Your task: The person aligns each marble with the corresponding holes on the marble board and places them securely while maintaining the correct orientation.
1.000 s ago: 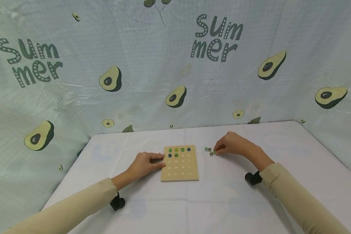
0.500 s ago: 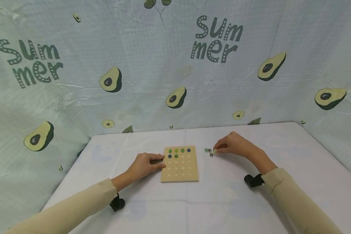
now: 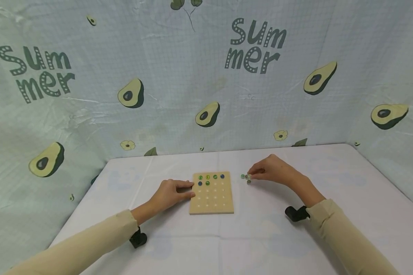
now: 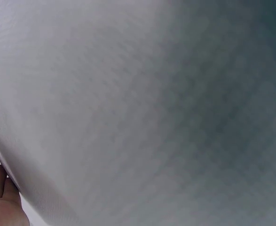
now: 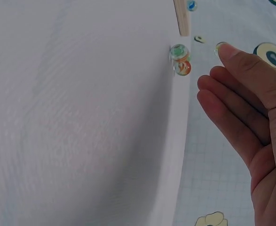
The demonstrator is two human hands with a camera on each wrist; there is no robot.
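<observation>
A square wooden board (image 3: 211,209) with rows of small hollows lies on the white table. Green and blue marbles (image 3: 215,177) sit in its far row and in the left part of the second row. My left hand (image 3: 170,194) rests thumb and fingertips against the board's left edge; only a corner of it appears in the left wrist view. Right of the board, my right hand (image 3: 272,170) pinches a clear marble (image 5: 219,49) between thumb and forefinger, just over a few loose marbles (image 3: 242,176). Two of these, one greenish and one orange (image 5: 183,68), show in the right wrist view.
The white-covered table (image 3: 247,244) ends at a patterned curtain (image 3: 165,114) with avocado prints. Dark wrist cameras (image 3: 137,237) hang below both sleeves. Pale cloth fills most of the left wrist view.
My right hand has shifted slightly left with the pinched marble, now over the other loose marbles. My left hand and the board have stayed in place.
</observation>
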